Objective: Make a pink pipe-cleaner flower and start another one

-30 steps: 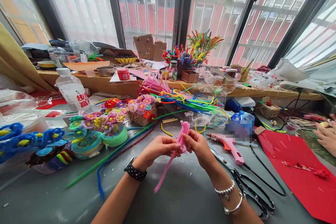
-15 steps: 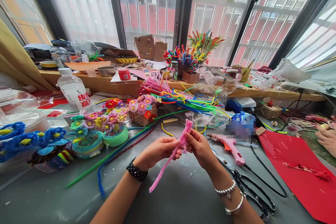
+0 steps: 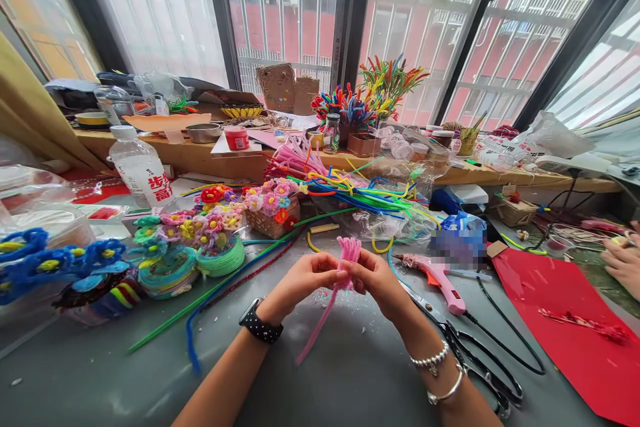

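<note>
A bundle of pink pipe cleaners (image 3: 349,251), folded into loops at the top, is pinched upright between both hands above the grey table (image 3: 320,373). My left hand (image 3: 313,280) is closed on its left side, thumb and fingertips pressed at the middle. My right hand (image 3: 373,277) grips the right side, its thumb meeting the left one. One long pink tail hangs down toward the lower left. Part of the bundle is hidden behind the fingers. Beyond my right hand lie a pink glue gun (image 3: 440,283) and black-handled scissors (image 3: 480,360).
Flower pots made of pipe cleaners (image 3: 220,257) stand at left, beside a plastic bottle (image 3: 140,170). Loose colourful pipe cleaners (image 3: 370,193) lie heaped behind the hands. Red sheet (image 3: 560,320) covers the right side, where another person's hand (image 3: 623,260) shows. A cluttered ledge runs below the windows.
The pink bundle has turned so its looped top faces me more and sits slightly left and lower. My hands have drawn closer together around it, and the tail has swung slightly right.
</note>
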The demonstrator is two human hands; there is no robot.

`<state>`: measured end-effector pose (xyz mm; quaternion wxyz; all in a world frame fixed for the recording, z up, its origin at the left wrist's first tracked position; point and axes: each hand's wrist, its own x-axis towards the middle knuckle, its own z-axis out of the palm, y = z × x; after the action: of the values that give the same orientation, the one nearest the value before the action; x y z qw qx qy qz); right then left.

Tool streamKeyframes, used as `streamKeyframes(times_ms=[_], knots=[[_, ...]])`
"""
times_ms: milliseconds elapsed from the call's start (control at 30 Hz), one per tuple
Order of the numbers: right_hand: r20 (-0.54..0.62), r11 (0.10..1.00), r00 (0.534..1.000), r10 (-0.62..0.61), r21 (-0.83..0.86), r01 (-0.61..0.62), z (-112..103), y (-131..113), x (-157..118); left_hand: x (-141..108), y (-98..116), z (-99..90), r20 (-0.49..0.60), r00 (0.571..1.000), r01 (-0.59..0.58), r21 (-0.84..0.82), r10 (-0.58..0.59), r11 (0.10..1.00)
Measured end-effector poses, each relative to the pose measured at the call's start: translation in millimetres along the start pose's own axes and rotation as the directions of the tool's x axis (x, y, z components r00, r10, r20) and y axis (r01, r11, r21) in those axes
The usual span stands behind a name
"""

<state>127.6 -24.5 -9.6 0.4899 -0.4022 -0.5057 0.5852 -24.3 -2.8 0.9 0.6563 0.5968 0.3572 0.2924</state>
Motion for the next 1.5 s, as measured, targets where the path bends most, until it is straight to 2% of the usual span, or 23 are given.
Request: streamKeyframes(times_ms=[233, 467, 633, 733, 900, 1000, 1100, 1333, 1500], knots=[[-0.039, 0.996, 0.999, 0.014, 0.084, -0.01, -2, 5, 1, -2, 1, 2.6, 0.066, 0.996, 0.055, -0.027, -0.053, 0.998], [-0.15, 0.996, 0.989, 0.008, 0.089, 0.005, -1, 3, 2, 1, -2, 4.6, -0.029, 0.999, -0.023, -0.053, 0.022, 0.998], [-0.212, 0.995, 0.977, -0.029, 0.088, 0.049, -2, 6, 3, 4, -5, 5.7, -0.092, 0.995, -0.041, -0.104, 0.031, 0.994], [-0.196, 0.995, 0.98, -0.044, 0.077, 0.06, -3, 7, 3, 4, -5, 5.2, -0.086, 0.996, -0.043, -0.097, 0.034, 0.994], [-0.169, 0.997, 0.982, -0.079, -0.003, 0.08, -4, 6, 2, 1, -3, 4.1, 0.044, 0.999, 0.017, 0.01, -0.018, 1.0], [-0.153, 0.989, 0.98, -0.131, -0.086, 0.119, -3, 8, 2, -1, -2, 4.3, 0.092, 0.994, 0.05, 0.103, -0.06, 0.993], [-0.143, 0.978, 0.975, -0.172, -0.146, 0.151, -3, 11, 2, -2, -2, 4.8, 0.117, 0.989, 0.077, 0.128, -0.092, 0.989], [-0.245, 0.984, 0.954, -0.175, -0.061, 0.165, -9, 9, 4, -1, -1, -0.8, 0.063, 0.997, 0.049, 0.025, -0.05, 0.999], [-0.118, 0.997, 0.992, -0.053, -0.061, 0.046, -4, 5, 2, 0, 0, -0.7, -0.024, 1.0, 0.019, 0.053, -0.018, 0.998]])
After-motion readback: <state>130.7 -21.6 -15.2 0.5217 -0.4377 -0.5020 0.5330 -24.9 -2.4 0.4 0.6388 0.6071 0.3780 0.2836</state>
